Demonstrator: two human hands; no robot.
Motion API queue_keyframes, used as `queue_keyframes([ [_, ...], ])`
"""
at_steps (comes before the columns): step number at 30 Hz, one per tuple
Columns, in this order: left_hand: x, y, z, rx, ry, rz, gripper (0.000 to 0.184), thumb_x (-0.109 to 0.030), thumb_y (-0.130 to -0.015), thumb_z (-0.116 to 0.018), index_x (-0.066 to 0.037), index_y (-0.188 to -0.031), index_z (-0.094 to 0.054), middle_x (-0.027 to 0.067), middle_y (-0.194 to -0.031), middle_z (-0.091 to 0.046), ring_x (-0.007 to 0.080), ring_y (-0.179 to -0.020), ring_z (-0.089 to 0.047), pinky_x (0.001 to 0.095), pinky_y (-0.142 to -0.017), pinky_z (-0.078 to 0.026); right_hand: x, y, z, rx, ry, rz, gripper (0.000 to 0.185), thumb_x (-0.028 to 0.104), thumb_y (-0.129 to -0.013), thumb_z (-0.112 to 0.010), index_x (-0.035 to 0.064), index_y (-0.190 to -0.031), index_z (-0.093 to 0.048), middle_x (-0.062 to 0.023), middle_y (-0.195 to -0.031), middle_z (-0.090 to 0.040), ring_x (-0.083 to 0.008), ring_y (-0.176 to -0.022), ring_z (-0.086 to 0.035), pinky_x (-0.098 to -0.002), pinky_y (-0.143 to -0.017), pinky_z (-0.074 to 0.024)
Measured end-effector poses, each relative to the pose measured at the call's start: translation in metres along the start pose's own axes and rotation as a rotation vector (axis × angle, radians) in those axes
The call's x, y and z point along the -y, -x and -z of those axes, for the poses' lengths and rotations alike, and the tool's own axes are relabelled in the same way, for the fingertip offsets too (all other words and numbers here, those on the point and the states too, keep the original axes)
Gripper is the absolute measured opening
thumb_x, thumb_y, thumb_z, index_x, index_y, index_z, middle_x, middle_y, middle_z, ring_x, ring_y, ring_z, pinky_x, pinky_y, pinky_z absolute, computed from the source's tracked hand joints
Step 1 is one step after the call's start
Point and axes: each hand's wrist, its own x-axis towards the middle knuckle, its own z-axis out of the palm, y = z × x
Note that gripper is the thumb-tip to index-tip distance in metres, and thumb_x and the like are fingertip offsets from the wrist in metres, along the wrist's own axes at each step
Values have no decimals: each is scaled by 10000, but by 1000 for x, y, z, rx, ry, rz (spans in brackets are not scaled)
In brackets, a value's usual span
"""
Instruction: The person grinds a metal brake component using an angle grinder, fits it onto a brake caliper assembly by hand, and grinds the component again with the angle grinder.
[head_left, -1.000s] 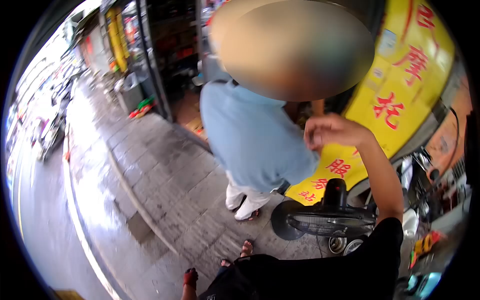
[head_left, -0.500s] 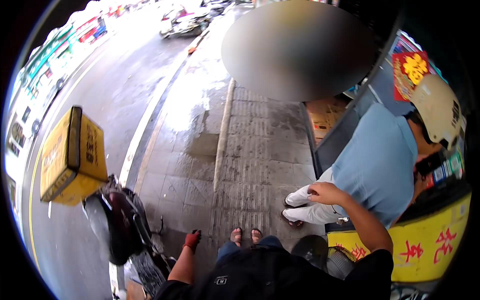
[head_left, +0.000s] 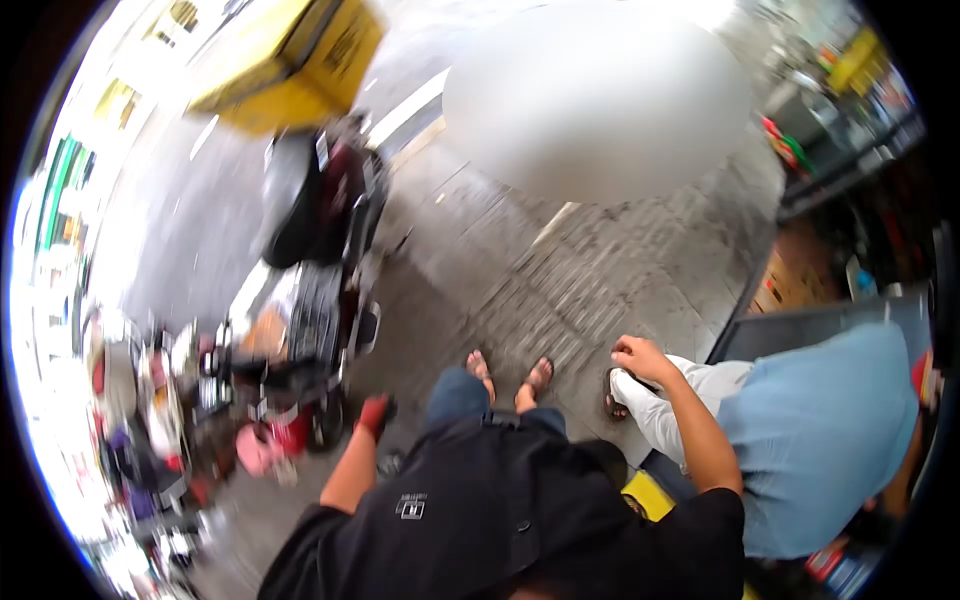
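My left hand (head_left: pixel 375 413), in a red glove with dark fingertips, hangs low at my left side. Its fingers are smeared, and I see nothing clearly held in it. The parked scooter (head_left: pixel 335 260) is the nearest thing beyond it. My bare right hand (head_left: pixel 642 358) is raised in front of me, fingers curled in, with no object showing. Behind it in the view are the light trousers (head_left: pixel 655 410) of a person in a blue shirt (head_left: pixel 820 430); I cannot tell whether it touches them.
A yellow delivery box (head_left: pixel 300 60) sits on the scooter's rear. More parked scooters (head_left: pixel 150 400) and a red bucket (head_left: pixel 290 432) stand at left. Wet paving (head_left: pixel 560 300) runs ahead. A cardboard box (head_left: pixel 800 270) lies at right. A blurred oval hides the upper middle.
My view has swung left, bringing the row of scooters into sight. The nearby scooter and the person in blue both appear further right. Both hands keep much the same pose.
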Motion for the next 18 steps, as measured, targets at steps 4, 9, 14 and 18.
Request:
queue_keyframes([
  [4, -31, 19, -19, -235, 886, 342, 242, -298, -900, -575, -76, -987, -618, 58, -905, -654, 185, -784, -641, 311, -648, -487, 7, -28, -54, 89, -246, -70, 251, 213, -837, -634, 9, -982, -613, -103, -831, -657, -182, -740, -624, -307, -632, -482],
  [9, -45, 27, -27, -271, 1086, 505, 319, -299, -919, -538, -20, -1046, -628, 94, -951, -688, 191, -838, -659, 299, -689, -508, 45, -47, -128, 155, -447, -249, 255, 190, -905, -562, -6, -1069, -565, -68, -857, -640, -109, -688, -593, -234, -571, -473],
  [14, 3, 68, -60, -393, 1204, 556, 305, -267, -920, -530, -25, -1087, -612, 95, -920, -687, 203, -833, -658, 344, -694, -515, 88, -49, -162, 353, -329, -274, 263, 195, -913, -557, -9, -1079, -561, -75, -875, -645, -118, -716, -607, -235, -582, -480],
  [18, 56, 113, -92, -367, 599, 595, 337, -307, -892, -548, -13, -1037, -622, 138, -874, -673, 256, -803, -653, 365, -663, -504, 113, -68, -166, 284, -238, -214, 237, 176, -912, -551, -5, -1063, -572, -72, -862, -639, -114, -711, -600, -234, -589, -476],
])
